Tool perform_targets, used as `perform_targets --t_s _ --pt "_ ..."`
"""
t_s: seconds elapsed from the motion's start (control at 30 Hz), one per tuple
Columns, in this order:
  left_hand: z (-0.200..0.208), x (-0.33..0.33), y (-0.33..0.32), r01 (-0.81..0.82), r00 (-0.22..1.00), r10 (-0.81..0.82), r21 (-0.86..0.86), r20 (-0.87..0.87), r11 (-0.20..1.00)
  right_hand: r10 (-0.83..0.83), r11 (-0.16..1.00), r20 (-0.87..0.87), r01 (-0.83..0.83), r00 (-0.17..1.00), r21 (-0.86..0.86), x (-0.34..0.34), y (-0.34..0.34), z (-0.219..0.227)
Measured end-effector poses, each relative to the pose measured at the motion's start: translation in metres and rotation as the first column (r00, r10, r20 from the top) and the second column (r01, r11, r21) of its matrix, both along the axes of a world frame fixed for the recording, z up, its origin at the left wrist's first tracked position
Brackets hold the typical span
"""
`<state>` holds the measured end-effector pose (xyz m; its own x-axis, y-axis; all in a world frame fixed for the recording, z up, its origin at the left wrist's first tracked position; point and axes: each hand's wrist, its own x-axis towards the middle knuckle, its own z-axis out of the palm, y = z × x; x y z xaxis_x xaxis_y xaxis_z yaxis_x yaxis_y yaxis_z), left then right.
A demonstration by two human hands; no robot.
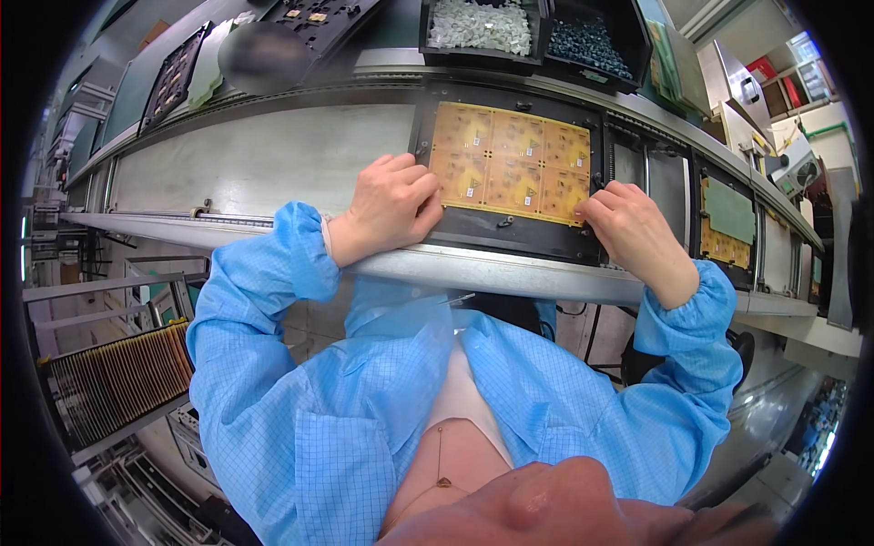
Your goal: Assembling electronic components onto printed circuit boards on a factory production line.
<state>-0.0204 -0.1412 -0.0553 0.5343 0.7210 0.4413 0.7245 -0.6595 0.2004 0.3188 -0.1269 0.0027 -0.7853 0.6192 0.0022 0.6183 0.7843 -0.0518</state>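
Note:
A yellow-brown circuit board panel (514, 162), divided into several sections, lies in a black carrier frame (510, 238) on the conveyor in front of me. My left hand (390, 202) is closed, its fingers curled at the panel's near left corner. At the near right corner, my right hand (635, 223) pinches in with its fingertips against the panel's edge. Whether either hand lifts or only presses the panel, I cannot tell.
Beyond the panel stand a black bin of white small parts (481, 27) and a bin of dark bluish parts (590, 47). Another carrier with a green sheet (731, 214) sits to the right. A metal rail (492, 268) runs along the near edge; a slotted rack (118, 387) stands lower left.

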Motion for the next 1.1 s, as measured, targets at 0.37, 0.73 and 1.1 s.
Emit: perform_targets --t_s 0.37,0.73,1.1 --pt "0.014 0.052 0.013 0.330 0.943 -0.331 -0.040 -0.031 0.943 -0.327 0.859 -0.291 0.411 0.899 0.304 0.000 0.082 -0.051" --pt "0.013 0.065 0.023 0.481 0.837 -0.492 -0.110 -0.238 0.870 -0.317 0.934 0.009 0.311 0.948 0.179 0.010 0.125 -0.048" --pt "0.009 0.060 0.032 0.462 0.881 -0.473 -0.212 0.000 0.861 -0.533 0.845 0.012 0.531 0.846 0.068 -0.005 0.113 -0.032"
